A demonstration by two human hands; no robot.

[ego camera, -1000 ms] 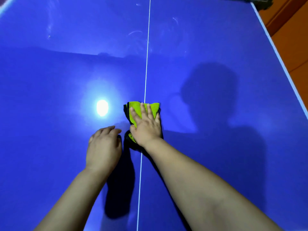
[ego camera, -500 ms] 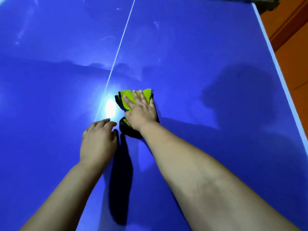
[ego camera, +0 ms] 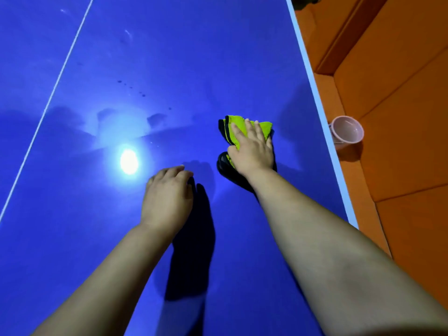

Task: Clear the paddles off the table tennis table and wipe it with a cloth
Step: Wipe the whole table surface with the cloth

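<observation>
- the green-and-black cloth point(ego camera: 264, 128) is pressed flat on the blue surface point(ego camera: 169, 57), near its white right edge point(ego camera: 312, 76)
- the right hand point(ego camera: 252, 151) is laid over the cloth; its fingers point(ego camera: 238, 134) are straight and slightly spread, nothing gripped
- the left hand point(ego camera: 167, 197) is rested on the bare surface just beside it; its fingers point(ego camera: 169, 172) are loosely curled, tips down, nothing held
- a lamp glare point(ego camera: 129, 162) and small dark spots point(ego camera: 143, 95) are seen on the surface
- a pink cup point(ego camera: 346, 133) is seen on the orange floor point(ego camera: 400, 93)
</observation>
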